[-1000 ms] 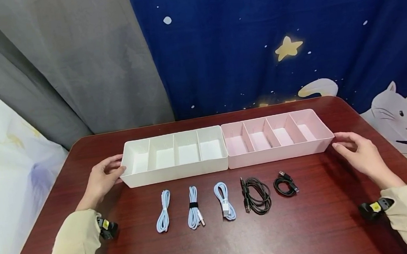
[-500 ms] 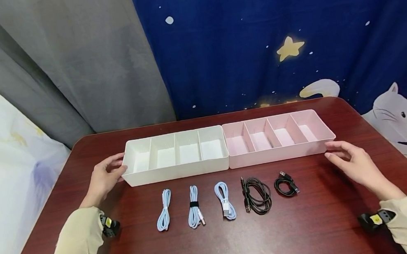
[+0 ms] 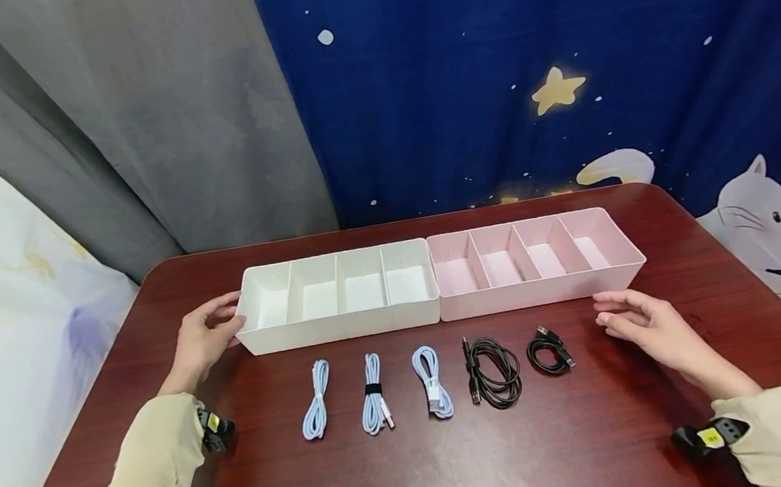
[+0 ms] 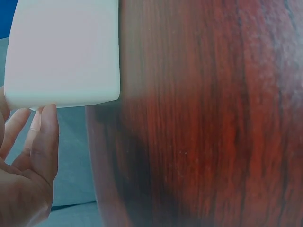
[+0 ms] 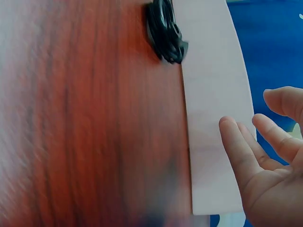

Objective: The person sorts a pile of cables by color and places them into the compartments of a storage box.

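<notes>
Small black coiled cable (image 3: pixel 559 350) lies on red-brown wood-grain desk (image 3: pixel 457 467); right of it, nearer: right hand (image 3: pixel 657 333), relaxed, empty. Well left: left hand (image 3: pixel 202 341), fingers loose, touching white plastic divided box (image 3: pixel 338 331).

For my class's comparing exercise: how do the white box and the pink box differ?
Colour: the white box is off-white, the pink box pale pink. Place: the white box stands on the person's left, the pink box on the right. Hands: the left hand touches the white box's outer end, while the right hand is near the pink box's front wall. Both are long, open-topped and divided into four compartments.
</notes>
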Available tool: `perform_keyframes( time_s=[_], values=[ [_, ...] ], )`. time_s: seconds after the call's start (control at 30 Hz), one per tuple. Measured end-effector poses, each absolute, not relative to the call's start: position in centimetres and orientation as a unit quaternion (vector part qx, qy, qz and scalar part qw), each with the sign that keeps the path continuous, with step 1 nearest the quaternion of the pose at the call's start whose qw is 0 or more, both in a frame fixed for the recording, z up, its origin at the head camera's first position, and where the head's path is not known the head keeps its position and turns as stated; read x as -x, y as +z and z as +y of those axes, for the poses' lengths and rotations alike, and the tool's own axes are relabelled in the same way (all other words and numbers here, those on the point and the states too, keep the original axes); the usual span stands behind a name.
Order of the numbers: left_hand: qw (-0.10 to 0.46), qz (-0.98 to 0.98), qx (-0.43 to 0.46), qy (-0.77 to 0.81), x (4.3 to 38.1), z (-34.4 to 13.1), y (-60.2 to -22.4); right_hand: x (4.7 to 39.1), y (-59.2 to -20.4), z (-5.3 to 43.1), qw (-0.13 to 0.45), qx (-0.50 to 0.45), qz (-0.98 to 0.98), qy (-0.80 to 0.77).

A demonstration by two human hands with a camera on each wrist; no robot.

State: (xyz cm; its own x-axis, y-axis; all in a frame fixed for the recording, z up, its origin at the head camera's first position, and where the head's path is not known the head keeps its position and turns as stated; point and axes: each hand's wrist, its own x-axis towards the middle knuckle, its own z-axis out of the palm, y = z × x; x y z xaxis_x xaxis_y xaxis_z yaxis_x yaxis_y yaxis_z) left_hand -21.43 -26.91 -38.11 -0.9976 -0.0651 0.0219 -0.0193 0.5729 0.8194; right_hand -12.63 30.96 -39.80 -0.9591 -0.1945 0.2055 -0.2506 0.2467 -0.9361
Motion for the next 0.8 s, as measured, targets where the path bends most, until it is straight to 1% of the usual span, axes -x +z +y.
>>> perform_keyframes(
  time_s=[0.23, 0.4, 0.6, 0.8],
  values=[
    [0.030, -0.883, -0.030, -0.467, 21.7, -26.8, -38.2, 12.3, -40.4, 30.0, -0.009, -0.121, -0.804, 0.582],
    [0.030, -0.878, -0.044, -0.476, 21.8, -26.6, -38.3, 12.2, -40.8, 29.5, -0.022, -0.122, -0.813, 0.569],
    [0.025, -0.878, -0.044, -0.476, 21.7, -26.6, -38.2, 12.3, -41.2, 29.2, -0.050, -0.126, -0.821, 0.554],
    [0.011, -0.877, -0.041, -0.479, 21.5, -26.7, -38.0, 12.5, -41.8, 29.2, -0.055, -0.141, -0.828, 0.540]
  ],
)
